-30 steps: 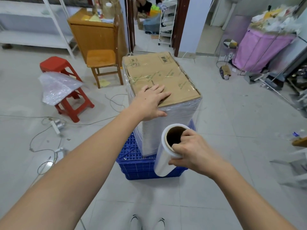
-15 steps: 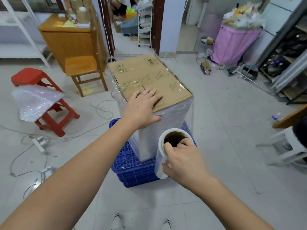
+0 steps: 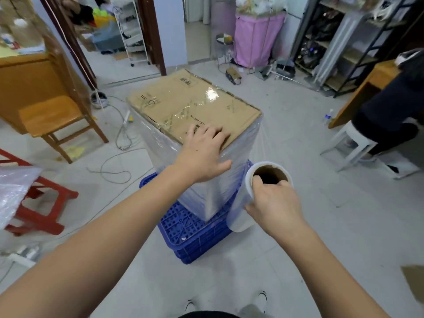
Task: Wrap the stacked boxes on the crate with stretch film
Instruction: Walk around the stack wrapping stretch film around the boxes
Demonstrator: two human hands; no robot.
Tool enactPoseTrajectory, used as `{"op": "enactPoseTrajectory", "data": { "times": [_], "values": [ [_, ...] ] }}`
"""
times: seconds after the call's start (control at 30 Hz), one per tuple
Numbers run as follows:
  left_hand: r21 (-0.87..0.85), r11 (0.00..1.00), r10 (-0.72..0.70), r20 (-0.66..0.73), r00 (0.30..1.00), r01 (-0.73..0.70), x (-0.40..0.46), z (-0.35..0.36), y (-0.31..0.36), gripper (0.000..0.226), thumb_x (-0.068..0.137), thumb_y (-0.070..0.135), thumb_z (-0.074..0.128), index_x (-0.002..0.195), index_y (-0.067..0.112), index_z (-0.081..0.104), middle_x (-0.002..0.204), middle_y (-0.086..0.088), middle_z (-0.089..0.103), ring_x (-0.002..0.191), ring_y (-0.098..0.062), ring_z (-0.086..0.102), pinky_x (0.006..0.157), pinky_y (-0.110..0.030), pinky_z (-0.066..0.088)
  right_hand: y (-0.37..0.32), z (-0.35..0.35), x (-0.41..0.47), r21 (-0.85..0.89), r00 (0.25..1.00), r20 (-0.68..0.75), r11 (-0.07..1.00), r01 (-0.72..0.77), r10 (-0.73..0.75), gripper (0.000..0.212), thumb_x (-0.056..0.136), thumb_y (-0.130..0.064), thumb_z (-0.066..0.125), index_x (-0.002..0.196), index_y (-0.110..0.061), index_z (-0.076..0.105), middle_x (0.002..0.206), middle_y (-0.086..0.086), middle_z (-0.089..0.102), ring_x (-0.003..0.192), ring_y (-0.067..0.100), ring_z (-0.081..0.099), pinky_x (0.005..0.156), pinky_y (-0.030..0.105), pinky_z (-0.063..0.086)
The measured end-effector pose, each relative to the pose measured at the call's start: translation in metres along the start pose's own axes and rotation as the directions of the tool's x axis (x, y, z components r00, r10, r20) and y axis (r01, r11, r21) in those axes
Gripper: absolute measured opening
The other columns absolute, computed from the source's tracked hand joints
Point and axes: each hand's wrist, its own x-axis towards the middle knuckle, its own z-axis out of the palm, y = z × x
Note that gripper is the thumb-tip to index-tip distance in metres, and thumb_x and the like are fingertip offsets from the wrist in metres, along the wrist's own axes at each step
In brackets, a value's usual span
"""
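A stack of cardboard boxes (image 3: 190,104) stands on a blue plastic crate (image 3: 195,235) in the middle of the floor. Clear stretch film covers the stack's sides. My left hand (image 3: 204,152) lies flat on the near corner of the top box, fingers spread. My right hand (image 3: 273,203) grips an upright roll of stretch film (image 3: 250,198) by its cardboard core, just right of the stack's near corner. A sheet of film runs taut from the roll to the stack's right side.
A wooden chair (image 3: 55,120) and a wooden cabinet (image 3: 27,76) stand at the left, with a red stool (image 3: 43,207) and bubble wrap (image 3: 13,191) nearer. Cables (image 3: 114,157) trail on the floor. A person (image 3: 390,111) sits on a white stool (image 3: 353,143) at the right.
I have stepped rightward around the stack, so the room has shifted left in view. The roll moved with my right hand toward the right side; my left hand stayed on the top box.
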Motion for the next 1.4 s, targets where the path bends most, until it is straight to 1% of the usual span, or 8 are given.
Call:
{"op": "enactPoseTrajectory", "data": {
  "times": [0.13,0.4,0.7,0.97,1.1,1.23,1.3,1.4],
  "values": [
    [0.044,0.968,0.239,0.120,0.964,-0.246,-0.003,-0.013,-0.037,0.106,0.081,0.084,0.055,0.164,0.027,0.021,0.170,-0.002,0.023,0.158,-0.022,0.016,0.128,-0.043,0.008,-0.005,-0.009,0.003,-0.037,0.993,-0.012,0.992,-0.117,0.117,0.063,0.079,-0.085,0.040,0.079,-0.022,0.039,0.060,-0.006,0.044,0.065,0.018,0.045,0.067,0.029,0.028],
    [0.130,0.934,0.296,0.242,0.924,-0.334,0.006,-0.009,-0.046,0.130,0.069,0.089,0.062,0.166,0.029,0.000,0.174,0.001,-0.002,0.160,-0.022,-0.005,0.129,-0.043,-0.004,0.011,-0.004,0.001,0.030,0.994,-0.032,0.994,-0.101,0.101,0.055,0.090,-0.069,0.043,0.064,-0.023,0.027,0.060,-0.007,0.040,0.074,0.021,0.046,0.062,0.031,0.029],
    [0.149,0.940,0.260,0.262,0.929,-0.306,0.015,-0.010,-0.035,0.127,0.071,0.084,0.066,0.166,0.028,0.003,0.174,0.001,0.002,0.160,-0.023,-0.001,0.130,-0.044,0.002,-0.005,-0.014,-0.012,0.146,0.967,-0.018,0.956,0.255,-0.255,0.041,0.085,-0.060,0.057,0.075,-0.022,0.047,0.064,-0.005,0.041,0.085,0.021,0.038,0.066,0.029,0.027],
    [0.142,0.946,0.253,0.241,0.937,-0.292,0.009,-0.009,-0.038,0.121,0.076,0.078,0.070,0.166,0.030,0.006,0.174,0.000,0.005,0.160,-0.023,0.003,0.130,-0.044,0.003,-0.027,-0.007,0.002,0.098,0.826,-0.054,0.820,0.563,-0.561,0.036,0.066,-0.052,0.078,0.067,-0.019,0.063,0.054,-0.007,0.047,0.074,0.023,0.054,0.060,0.025,0.031],
    [0.130,0.947,0.257,0.239,0.936,-0.293,0.014,-0.009,-0.034,0.122,0.074,0.081,0.069,0.166,0.030,0.008,0.174,0.000,0.007,0.160,-0.023,0.003,0.129,-0.043,0.002,-0.024,-0.016,0.001,0.088,0.855,-0.025,0.851,0.517,-0.517,0.035,0.084,-0.054,0.063,0.087,-0.021,0.053,0.077,-0.002,0.057,0.092,0.023,0.047,0.072,0.029,0.029],
    [0.121,0.947,0.264,0.227,0.937,-0.296,0.013,-0.008,-0.037,0.126,0.070,0.085,0.067,0.166,0.030,0.008,0.174,0.002,0.006,0.160,-0.022,0.001,0.130,-0.042,0.001,-0.029,-0.023,-0.016,0.046,0.924,0.033,0.925,0.378,-0.380,0.029,0.092,-0.040,0.060,0.097,-0.021,0.038,0.096,0.000,0.065,0.080,0.022,0.049,0.078,0.033,0.031],
    [0.111,0.948,0.270,0.214,0.939,-0.298,0.010,-0.007,-0.041,0.127,0.069,0.085,0.067,0.166,0.030,0.007,0.174,0.003,0.006,0.160,-0.021,0.001,0.130,-0.042,0.000,-0.036,-0.018,-0.027,0.053,0.959,0.012,0.958,0.282,-0.283,0.028,0.092,-0.033,0.059,0.103,-0.020,0.037,0.096,0.000,0.066,0.072,0.022,0.045,0.075,0.033,0.031],
    [0.111,0.943,0.290,0.186,0.939,-0.313,0.007,-0.006,-0.045,0.127,0.067,0.085,0.068,0.166,0.032,0.009,0.174,0.004,0.007,0.160,-0.020,0.002,0.129,-0.040,0.001,-0.050,-0.013,-0.032,0.077,0.993,-0.036,0.990,0.116,-0.113,0.044,0.091,-0.060,0.052,0.097,-0.019,0.038,0.079,-0.002,0.063,0.062,0.020,0.044,0.069,0.033,0.032]
  ]
}}
